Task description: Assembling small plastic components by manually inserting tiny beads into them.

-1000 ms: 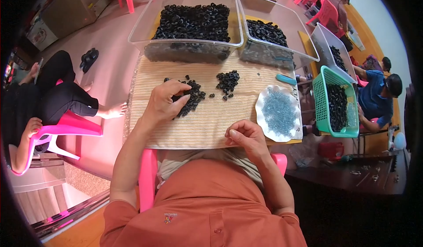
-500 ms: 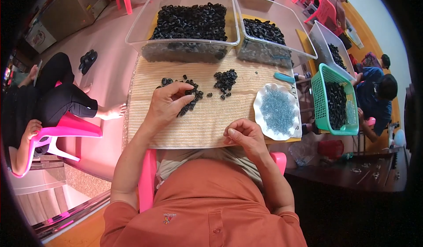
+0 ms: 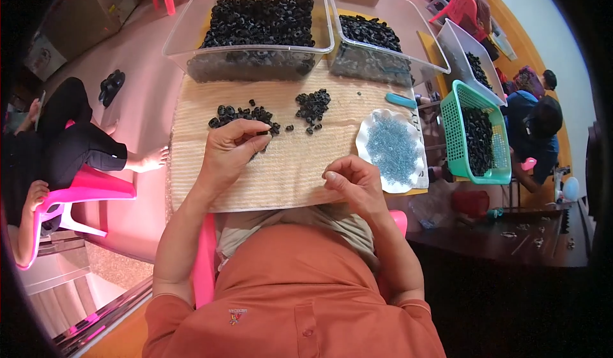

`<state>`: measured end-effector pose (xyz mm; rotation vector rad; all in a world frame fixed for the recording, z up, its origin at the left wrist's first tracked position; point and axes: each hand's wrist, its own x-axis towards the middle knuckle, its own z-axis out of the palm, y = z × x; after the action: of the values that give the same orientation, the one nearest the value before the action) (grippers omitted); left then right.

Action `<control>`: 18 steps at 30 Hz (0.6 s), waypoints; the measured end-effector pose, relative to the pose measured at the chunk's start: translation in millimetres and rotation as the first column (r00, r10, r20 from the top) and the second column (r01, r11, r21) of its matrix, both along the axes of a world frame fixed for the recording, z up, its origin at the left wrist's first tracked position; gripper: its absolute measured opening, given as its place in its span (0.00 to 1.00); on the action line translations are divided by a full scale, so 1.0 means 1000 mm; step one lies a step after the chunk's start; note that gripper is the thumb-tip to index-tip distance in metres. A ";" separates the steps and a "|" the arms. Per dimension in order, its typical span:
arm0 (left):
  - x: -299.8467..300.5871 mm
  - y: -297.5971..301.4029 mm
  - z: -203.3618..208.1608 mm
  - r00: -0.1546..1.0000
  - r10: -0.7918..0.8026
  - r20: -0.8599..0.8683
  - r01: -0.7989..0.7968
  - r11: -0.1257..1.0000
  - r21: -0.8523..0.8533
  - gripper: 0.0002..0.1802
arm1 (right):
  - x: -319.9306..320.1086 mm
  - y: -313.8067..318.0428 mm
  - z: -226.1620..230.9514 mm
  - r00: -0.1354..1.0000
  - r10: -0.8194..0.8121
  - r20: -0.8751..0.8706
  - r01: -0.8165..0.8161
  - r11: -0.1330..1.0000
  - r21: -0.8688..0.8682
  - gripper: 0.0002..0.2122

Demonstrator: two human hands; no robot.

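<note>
My left hand (image 3: 228,150) is closed in a pinch, with a small black plastic piece (image 3: 263,133) between thumb and forefinger. It is at the near edge of a loose pile of small black plastic pieces (image 3: 239,113), partly covering it. A second, tighter pile of black pieces (image 3: 313,104) lies to its right. My right hand (image 3: 357,184) is held over the table's near edge, thumb against curled fingers; whatever they hold is too small to make out. Beside it stands a white scalloped plate (image 3: 364,142) heaped with tiny clear bluish pieces (image 3: 391,149).
Two clear plastic bins (image 3: 262,53) (image 3: 367,67) of black pieces stand along the far side of the cloth-covered table (image 3: 287,182). A teal-handled tool (image 3: 401,100) lies beyond the plate. At right is a green basket (image 3: 454,131) of black parts. A person (image 3: 70,128) sits at left.
The whole view has shifted, so the table sits further up and left. My left hand has drawn back slightly from the black pile, uncovering more of it. My right hand has risen a little, still pinched.
</note>
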<state>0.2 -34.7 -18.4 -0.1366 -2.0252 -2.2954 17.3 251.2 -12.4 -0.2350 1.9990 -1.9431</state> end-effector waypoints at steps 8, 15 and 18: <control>0.006 0.008 0.003 0.999 -0.035 -0.037 0.033 0.998 -0.047 0.09 | -0.036 -0.014 0.014 0.893 0.074 -0.443 0.096 0.932 0.348 0.05; 0.013 0.012 0.003 0.997 0.005 -0.076 -0.017 0.987 -0.159 0.07 | -0.047 -0.014 0.019 0.849 0.111 -0.517 0.167 0.872 0.461 0.08; 0.015 0.015 0.006 0.995 -0.004 -0.097 -0.009 0.990 -0.142 0.07 | -0.043 -0.001 0.032 0.765 0.096 -0.636 0.340 0.779 0.527 0.09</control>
<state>15.5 -19.9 -12.8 -0.2492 -2.1364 -2.0977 -25.3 250.5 19.2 -0.6678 3.0564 -1.2078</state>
